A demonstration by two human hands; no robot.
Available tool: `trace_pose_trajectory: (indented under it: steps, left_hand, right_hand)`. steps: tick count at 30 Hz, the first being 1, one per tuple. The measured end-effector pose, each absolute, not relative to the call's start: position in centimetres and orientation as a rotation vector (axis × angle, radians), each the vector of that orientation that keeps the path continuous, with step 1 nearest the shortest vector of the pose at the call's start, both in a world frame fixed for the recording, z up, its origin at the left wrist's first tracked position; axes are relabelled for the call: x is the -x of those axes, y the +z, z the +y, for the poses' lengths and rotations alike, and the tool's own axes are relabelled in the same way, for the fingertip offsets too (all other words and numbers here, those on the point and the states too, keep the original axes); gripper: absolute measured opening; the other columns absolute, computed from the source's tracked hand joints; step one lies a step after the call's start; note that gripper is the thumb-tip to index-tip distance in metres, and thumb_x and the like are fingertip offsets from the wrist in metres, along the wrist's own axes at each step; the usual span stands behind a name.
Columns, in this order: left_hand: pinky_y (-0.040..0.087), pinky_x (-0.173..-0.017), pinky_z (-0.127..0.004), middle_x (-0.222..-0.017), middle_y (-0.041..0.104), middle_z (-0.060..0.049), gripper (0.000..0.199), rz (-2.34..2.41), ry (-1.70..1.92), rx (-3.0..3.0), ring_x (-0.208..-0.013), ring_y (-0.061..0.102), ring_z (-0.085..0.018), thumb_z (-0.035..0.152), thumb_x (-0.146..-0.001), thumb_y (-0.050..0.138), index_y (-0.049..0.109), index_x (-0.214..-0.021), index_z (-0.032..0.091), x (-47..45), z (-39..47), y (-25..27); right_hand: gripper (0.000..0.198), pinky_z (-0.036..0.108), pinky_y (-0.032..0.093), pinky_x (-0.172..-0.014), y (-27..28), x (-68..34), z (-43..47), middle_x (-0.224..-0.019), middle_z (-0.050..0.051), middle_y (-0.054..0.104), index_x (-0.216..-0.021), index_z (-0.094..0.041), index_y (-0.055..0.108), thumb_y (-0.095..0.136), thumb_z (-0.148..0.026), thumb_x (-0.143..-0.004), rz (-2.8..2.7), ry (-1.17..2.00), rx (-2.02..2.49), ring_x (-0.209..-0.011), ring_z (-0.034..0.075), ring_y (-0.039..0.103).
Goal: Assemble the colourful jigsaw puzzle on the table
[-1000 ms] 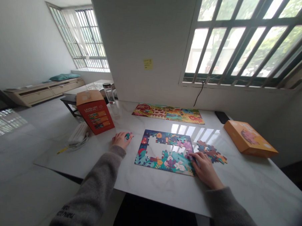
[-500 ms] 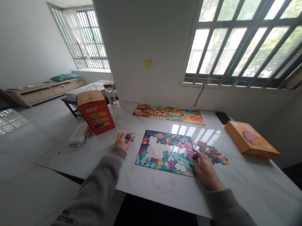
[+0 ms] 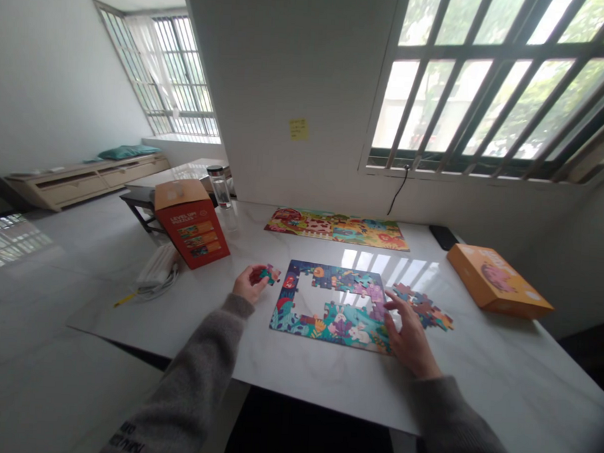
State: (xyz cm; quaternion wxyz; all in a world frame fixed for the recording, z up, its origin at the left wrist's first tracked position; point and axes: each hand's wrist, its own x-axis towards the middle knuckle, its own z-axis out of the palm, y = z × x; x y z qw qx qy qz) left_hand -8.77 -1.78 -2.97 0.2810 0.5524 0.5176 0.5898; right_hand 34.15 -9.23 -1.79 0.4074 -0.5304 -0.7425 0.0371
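Note:
A partly assembled jigsaw puzzle (image 3: 350, 332) with rabbits and plants lies on the table, with a gap through its middle. My left hand (image 3: 249, 284) is closed on a colourful puzzle piece (image 3: 268, 274), held just left of the puzzle. At the puzzle's right edge, my right hand (image 3: 410, 335) rests with fingers apart and nothing visible in them. Beyond that hand a pile of loose puzzle pieces (image 3: 426, 309) is spread on the table.
A finished long puzzle (image 3: 336, 229) lies toward the wall. An orange-red puzzle box (image 3: 196, 228) stands at left, near a glass bottle (image 3: 219, 186) and a white cabled device (image 3: 154, 270). At right are an orange box (image 3: 500, 282) and a black phone (image 3: 442, 237).
My left hand has moved slightly right and lifted the puzzle piece, which now shows more clearly. The fingers of my right hand have spread and risen a little at the puzzle's edge.

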Motion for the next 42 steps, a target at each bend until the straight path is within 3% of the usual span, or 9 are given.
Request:
trace_pose_trajectory:
  steps: [9, 16, 21, 28, 34, 37, 42]
  left_hand:
    - [0.056, -0.077, -0.031, -0.091, 0.069, -0.006, 0.045, 1.091, 1.387, -1.433, -0.081, 0.068, -0.017, 0.040, -0.069, 0.081, 0.060, -0.100, 0.016, 0.3, -3.7, -0.6]
    - [0.054, -0.075, -0.028, -0.085, 0.065, -0.003, 0.040, 0.953, 1.347, -1.435, -0.078, 0.065, -0.015, 0.037, -0.072, 0.082, 0.056, -0.095, 0.018, -3.5, -4.6, -1.9]
    - [0.055, -0.073, -0.029, -0.084, 0.064, -0.002, 0.037, 0.936, 1.297, -1.467, -0.072, 0.064, -0.014, 0.037, -0.074, 0.081, 0.056, -0.094, 0.018, -3.5, -5.0, -2.4]
    - [0.055, -0.067, -0.027, -0.081, 0.057, 0.001, 0.043, 0.868, 1.267, -1.491, -0.068, 0.062, -0.012, 0.037, -0.085, 0.070, 0.056, -0.121, 0.018, -3.5, -5.5, -1.8]
    - [0.053, -0.065, -0.025, -0.078, 0.062, -0.002, 0.038, 0.947, 1.179, -1.589, -0.069, 0.061, -0.014, 0.041, -0.086, 0.070, 0.067, -0.114, 0.017, -3.1, -5.2, -2.4]
    - [0.053, -0.066, -0.025, -0.076, 0.064, -0.002, 0.035, 0.959, 1.176, -1.598, -0.069, 0.062, -0.014, 0.043, -0.086, 0.070, 0.070, -0.108, 0.016, -3.1, -5.1, -2.8]
    - [0.055, -0.064, -0.026, -0.074, 0.064, -0.002, 0.042, 0.943, 1.169, -1.519, -0.067, 0.063, -0.014, 0.050, -0.081, 0.074, 0.070, -0.105, 0.015, -3.1, -4.9, -2.9]
  right_hand:
    - [0.027, 0.041, 0.046, -0.090, 0.4, -29.5, -8.8, -0.098, 0.007, 0.069, -0.119, -0.024, 0.061, 0.045, -0.024, -0.098, -1.924, 0.207, 1.184, -0.097, 0.025, 0.064]
    - [0.036, 0.038, 0.051, -0.084, 0.9, -23.7, -7.7, -0.093, 0.004, 0.070, -0.132, -0.024, 0.055, 0.051, -0.032, -0.097, -1.813, 0.582, 1.075, -0.087, 0.022, 0.066]
    - [0.033, 0.032, 0.052, -0.069, 0.3, -22.7, -7.0, -0.078, 0.001, 0.063, -0.124, -0.022, 0.058, 0.052, -0.038, -0.096, -1.679, 0.769, 1.039, -0.070, 0.017, 0.061]
    - [0.034, 0.031, 0.051, -0.067, -0.3, -23.9, -7.6, -0.077, 0.000, 0.060, -0.124, -0.021, 0.057, 0.052, -0.039, -0.096, -1.634, 0.777, 1.049, -0.068, 0.016, 0.059]
    - [0.029, 0.032, 0.054, -0.069, 0.1, -23.9, -8.1, -0.077, 0.000, 0.063, -0.123, -0.023, 0.058, 0.050, -0.034, -0.098, -1.770, 0.738, 1.029, -0.067, 0.016, 0.060]
    - [0.026, 0.035, 0.056, -0.076, 0.1, -23.9, -8.4, -0.088, 0.003, 0.065, -0.122, -0.024, 0.060, 0.051, -0.029, -0.098, -1.844, 0.612, 1.028, -0.078, 0.018, 0.063]
    - [0.038, 0.046, 0.051, -0.101, -0.1, -24.0, -8.6, -0.125, 0.010, 0.059, -0.128, -0.029, 0.059, 0.064, -0.025, -0.090, -2.035, 0.373, 0.898, -0.120, 0.027, 0.056]
